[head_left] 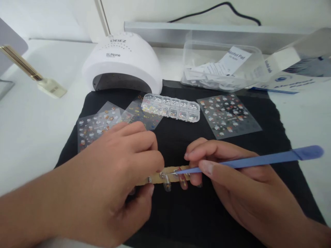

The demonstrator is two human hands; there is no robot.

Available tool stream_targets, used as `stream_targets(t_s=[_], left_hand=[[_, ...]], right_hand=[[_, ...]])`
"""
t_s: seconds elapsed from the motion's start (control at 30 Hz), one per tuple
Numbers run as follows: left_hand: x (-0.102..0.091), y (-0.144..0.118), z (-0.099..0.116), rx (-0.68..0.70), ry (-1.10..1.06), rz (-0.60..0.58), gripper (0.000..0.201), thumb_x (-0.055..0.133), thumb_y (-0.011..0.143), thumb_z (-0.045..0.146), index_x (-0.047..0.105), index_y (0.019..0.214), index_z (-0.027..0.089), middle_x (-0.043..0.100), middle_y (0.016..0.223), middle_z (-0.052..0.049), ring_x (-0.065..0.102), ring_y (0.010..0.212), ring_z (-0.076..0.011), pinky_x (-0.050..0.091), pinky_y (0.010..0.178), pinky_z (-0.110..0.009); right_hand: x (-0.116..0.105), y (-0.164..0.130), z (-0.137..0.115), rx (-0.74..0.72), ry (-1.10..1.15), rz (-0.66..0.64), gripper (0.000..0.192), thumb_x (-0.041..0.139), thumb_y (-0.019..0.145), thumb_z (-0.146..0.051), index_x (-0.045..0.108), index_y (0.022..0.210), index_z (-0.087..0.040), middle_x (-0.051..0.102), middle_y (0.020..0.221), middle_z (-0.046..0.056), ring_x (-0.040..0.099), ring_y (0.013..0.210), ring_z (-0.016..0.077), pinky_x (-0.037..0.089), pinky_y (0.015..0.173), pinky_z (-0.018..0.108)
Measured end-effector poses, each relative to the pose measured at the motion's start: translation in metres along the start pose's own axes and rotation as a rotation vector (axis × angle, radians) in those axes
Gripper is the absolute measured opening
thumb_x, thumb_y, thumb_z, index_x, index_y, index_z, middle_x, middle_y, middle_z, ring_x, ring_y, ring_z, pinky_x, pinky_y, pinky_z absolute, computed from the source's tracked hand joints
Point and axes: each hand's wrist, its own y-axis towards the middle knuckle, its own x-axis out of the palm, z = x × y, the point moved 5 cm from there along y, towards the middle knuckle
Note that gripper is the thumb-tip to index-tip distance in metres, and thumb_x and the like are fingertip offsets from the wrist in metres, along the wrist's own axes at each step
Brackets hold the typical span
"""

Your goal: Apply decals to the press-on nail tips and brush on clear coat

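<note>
My left hand is closed around the left end of a yellowish nail display strip, which carries several false nails. One false nail is clear, and beside it a false nail looks reddish. Between the thumb and fingers of my right hand are blue tweezers. Their pointed tip lies over the strip, near the base of the clear nail. Fingers of my right hand also come up against the strip's right end. The strip's left end is hidden behind my left fingers.
A white nail lamp stands at the back. Before it lie a clear case of tiny gems, sticker sheets and a black cloth. Behind are a clear box of alcohol pads and, at left, a gold-handled brush.
</note>
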Motion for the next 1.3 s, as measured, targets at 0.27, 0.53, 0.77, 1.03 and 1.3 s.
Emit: stream_targets(t_s=[0.27,0.53,0.77,1.03,1.3], left_hand=[[0.0011,-0.0007,0.0013,0.027,-0.03,-0.011,0.011,0.056,0.08,0.01,0.061,0.077,0.018,0.057,0.083,-0.002,0.048,0.076,-0.0183,0.039,0.068,-0.039],[0.0011,-0.0011,0.0007,0.036,-0.036,-0.016,0.014,0.056,0.08,0.01,0.066,0.085,0.018,0.057,0.083,-0.002,0.048,0.076,-0.0185,0.04,0.068,-0.038],[0.0037,0.0024,0.0021,0.032,-0.028,-0.036,0.011,0.056,0.078,0.008,0.058,0.072,0.017,0.058,0.083,-0.001,0.049,0.076,-0.0169,0.04,0.069,-0.037],[0.0015,0.0021,0.0039,0.045,-0.037,-0.032,0.011,0.055,0.076,0.007,0.055,0.073,0.018,0.058,0.085,-0.001,0.05,0.077,-0.017,0.041,0.069,-0.037],[0.0037,0.0033,0.0025,0.043,-0.03,-0.041,0.011,0.053,0.077,0.007,0.054,0.073,0.018,0.057,0.087,-0.002,0.05,0.077,-0.0175,0.041,0.069,-0.038]], right_hand=[[0.0023,-0.0018,-0.0007,0.07,-0.01,0.051,0.009,0.073,0.081,-0.016,0.079,0.078,-0.021,0.072,0.062,0.002,0.068,0.057,0.0094,0.056,0.059,0.014],[0.0039,-0.0005,0.0002,0.085,0.004,0.065,0.007,0.072,0.081,-0.018,0.078,0.078,-0.021,0.072,0.062,0.001,0.068,0.058,0.0101,0.057,0.059,0.016],[0.0042,-0.0007,0.0006,0.11,0.002,0.093,0.006,0.073,0.078,-0.016,0.076,0.075,-0.019,0.07,0.059,0.0,0.067,0.055,0.0098,0.055,0.056,0.016],[0.0062,0.0024,-0.0031,0.131,-0.019,0.11,0.002,0.072,0.076,-0.017,0.074,0.074,-0.017,0.068,0.054,0.001,0.065,0.053,0.0123,0.053,0.054,0.021],[0.0057,0.0005,-0.0028,0.153,-0.021,0.134,0.002,0.071,0.073,-0.017,0.073,0.073,-0.017,0.068,0.053,0.001,0.065,0.052,0.0132,0.053,0.055,0.023]])
